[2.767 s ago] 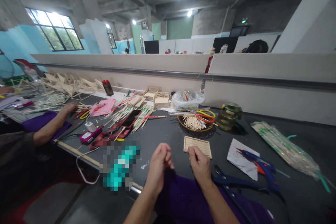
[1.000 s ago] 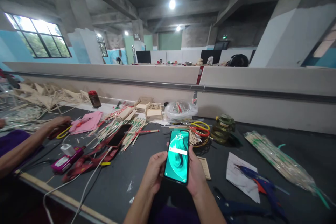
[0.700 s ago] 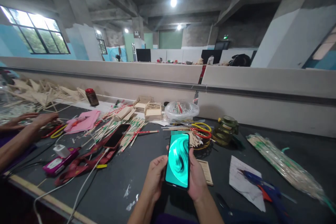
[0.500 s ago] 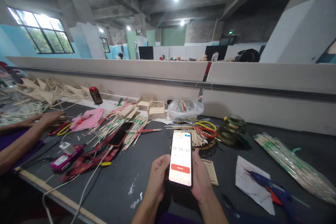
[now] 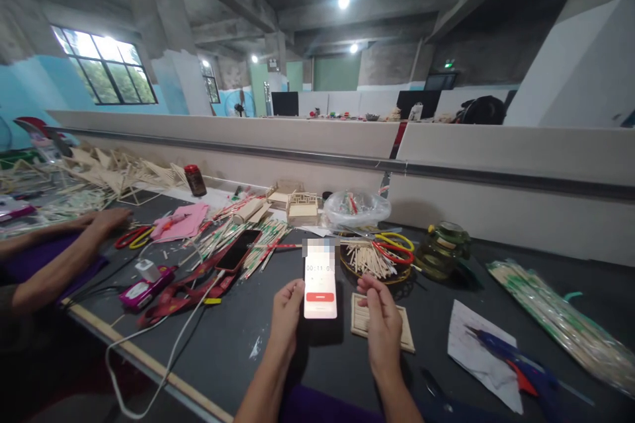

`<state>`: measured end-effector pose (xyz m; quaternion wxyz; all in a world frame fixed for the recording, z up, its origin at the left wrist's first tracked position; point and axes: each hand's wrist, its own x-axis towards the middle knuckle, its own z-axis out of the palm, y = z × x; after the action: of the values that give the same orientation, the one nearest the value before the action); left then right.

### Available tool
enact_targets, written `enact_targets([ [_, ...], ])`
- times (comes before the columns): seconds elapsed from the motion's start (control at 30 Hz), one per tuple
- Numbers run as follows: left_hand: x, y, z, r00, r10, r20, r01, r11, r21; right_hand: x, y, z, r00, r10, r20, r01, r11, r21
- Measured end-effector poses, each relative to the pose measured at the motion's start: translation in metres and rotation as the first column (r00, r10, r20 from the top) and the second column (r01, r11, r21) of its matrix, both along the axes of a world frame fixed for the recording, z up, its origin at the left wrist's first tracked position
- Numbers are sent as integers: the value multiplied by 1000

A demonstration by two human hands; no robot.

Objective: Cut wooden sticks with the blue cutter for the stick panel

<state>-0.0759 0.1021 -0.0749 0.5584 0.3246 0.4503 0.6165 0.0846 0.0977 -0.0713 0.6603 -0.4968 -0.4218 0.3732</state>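
Note:
My left hand (image 5: pixel 286 310) grips the left edge of a smartphone (image 5: pixel 320 285), whose bright screen shows a running timer and a red button. Apart from the phone, my right hand (image 5: pixel 381 317) hovers with its fingers loosely curled and spread, nothing visible in them. Behind and partly under it lies a small square panel of wooden sticks (image 5: pixel 404 337). Beyond the panel, a round basket (image 5: pixel 347 272) holds many short sticks, with red-and-yellow-handled scissors (image 5: pixel 399 252) across it.
On the right are a blue glue gun (image 5: pixel 516 353) on white paper (image 5: pixel 466 344), bagged sticks (image 5: pixel 555 317) and a glass jar (image 5: pixel 444 251). To the left, a dark phone (image 5: pixel 239 251), cables, a purple power strip (image 5: pixel 143 291) and a co-worker's arm (image 5: pixel 74 251).
My right hand has let go of the phone and moved right. The phone, now in my left hand alone, has shifted left, uncovering more of the stick panel. The view has turned slightly left.

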Motion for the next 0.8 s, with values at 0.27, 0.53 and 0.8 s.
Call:
enact_targets([
  [0.27, -63, 67, 2, 985, 128, -119, -128, 992, 7, -7, -1, -11, 991, 134, 16, -133, 991, -31],
  [0.53, -61, 139, -16, 972, 170, -159, -188, 977, -101, -13, -3, -16, 975, 222, 27, -219, 973, -75],
  [0.8, -50, 181, -10, 963, 127, -237, -185, 953, -241, -18, 1, -21, 964, 265, 17, -261, 958, -118],
])
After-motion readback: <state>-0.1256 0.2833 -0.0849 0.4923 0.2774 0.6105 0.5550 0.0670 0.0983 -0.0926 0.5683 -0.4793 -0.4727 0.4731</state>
